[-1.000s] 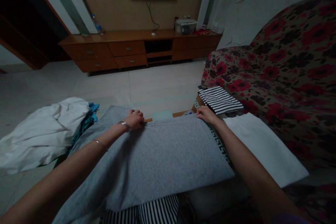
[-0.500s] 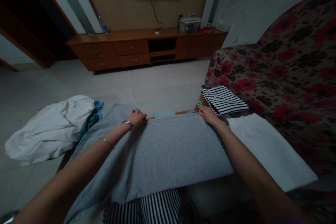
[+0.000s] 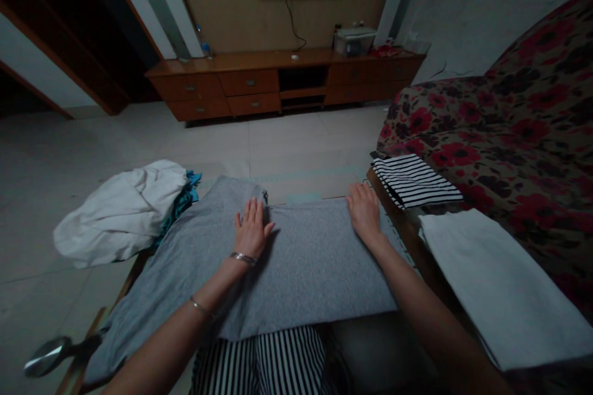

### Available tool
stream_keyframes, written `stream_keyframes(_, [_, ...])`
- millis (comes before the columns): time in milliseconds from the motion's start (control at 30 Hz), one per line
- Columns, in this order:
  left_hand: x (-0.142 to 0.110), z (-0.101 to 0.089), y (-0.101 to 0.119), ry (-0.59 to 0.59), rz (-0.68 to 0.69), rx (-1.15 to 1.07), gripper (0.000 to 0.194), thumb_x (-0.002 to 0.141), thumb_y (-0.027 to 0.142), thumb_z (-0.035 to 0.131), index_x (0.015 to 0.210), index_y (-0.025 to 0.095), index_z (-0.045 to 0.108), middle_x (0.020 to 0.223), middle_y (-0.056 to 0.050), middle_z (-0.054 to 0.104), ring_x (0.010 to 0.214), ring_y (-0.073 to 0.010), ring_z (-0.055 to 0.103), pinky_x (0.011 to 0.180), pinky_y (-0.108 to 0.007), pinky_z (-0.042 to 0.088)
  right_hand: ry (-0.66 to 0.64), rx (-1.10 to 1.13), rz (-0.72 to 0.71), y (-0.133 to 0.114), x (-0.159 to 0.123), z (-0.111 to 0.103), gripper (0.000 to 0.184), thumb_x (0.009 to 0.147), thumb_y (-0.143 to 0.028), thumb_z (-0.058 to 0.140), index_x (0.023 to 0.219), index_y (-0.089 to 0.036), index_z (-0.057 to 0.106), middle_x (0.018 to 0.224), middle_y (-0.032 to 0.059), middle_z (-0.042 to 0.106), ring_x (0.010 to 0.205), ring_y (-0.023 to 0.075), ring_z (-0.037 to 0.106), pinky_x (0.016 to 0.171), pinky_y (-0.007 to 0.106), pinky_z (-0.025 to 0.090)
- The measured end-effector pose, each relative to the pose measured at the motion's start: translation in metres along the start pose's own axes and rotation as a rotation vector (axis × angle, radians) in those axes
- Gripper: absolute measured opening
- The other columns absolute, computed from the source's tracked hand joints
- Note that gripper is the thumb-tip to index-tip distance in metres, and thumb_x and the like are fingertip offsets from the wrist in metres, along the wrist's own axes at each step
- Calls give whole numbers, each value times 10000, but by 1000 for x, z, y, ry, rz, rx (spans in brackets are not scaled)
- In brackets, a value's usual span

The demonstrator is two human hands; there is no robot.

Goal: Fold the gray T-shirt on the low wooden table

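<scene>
A grey garment point(image 3: 306, 265) lies folded across a low wooden table point(image 3: 393, 216) in front of me. My left hand point(image 3: 251, 229) rests flat on it near its far left edge, fingers stretched out, a bracelet at the wrist. My right hand point(image 3: 364, 210) lies flat on the garment's far right corner, fingers extended. Neither hand holds anything. Striped cloth point(image 3: 264, 364) shows below the grey garment at the near edge.
A crumpled white garment point(image 3: 123, 213) over blue cloth point(image 3: 188, 191) sits at the left. A folded striped top point(image 3: 414, 180) and a folded white cloth point(image 3: 500, 284) lie at the right beside a floral sofa point(image 3: 519, 136). A wooden TV cabinet point(image 3: 282, 80) stands against the far wall. A metal object point(image 3: 44, 355) lies at the near left.
Both hands let go of the garment's far edge and now lie flat and open on it. The view has shifted left and down.
</scene>
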State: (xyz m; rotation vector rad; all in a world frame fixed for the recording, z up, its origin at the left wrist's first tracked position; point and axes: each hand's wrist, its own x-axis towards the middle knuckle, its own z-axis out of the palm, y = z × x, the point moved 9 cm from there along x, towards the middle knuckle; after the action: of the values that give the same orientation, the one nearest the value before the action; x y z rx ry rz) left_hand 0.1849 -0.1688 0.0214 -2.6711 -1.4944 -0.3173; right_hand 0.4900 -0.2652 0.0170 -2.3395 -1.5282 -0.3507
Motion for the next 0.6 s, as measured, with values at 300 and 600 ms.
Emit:
stream_keyframes(300, [-26,20,-73,-112,144,-30,701,931,532,349,1490,118,270,1554,-135,246,1449,-264,165,1164,-465,112,-160,-26,-72,50,-33,31,530,978,-383,299,1398,-87,428,1468,150,399,1380,261,304,1108,443,255])
stream_keyframes(600, [-149,-66,-178,-5,-405,88,595,928,395,367,1458,128,320,1493,-197,341,1396,-327,249,1094,-515,221,-65,-18,-60,-4,-127,-53,491,968,-365,313,1370,-118,448,1458,178,384,1362,302,294,1050,465,312])
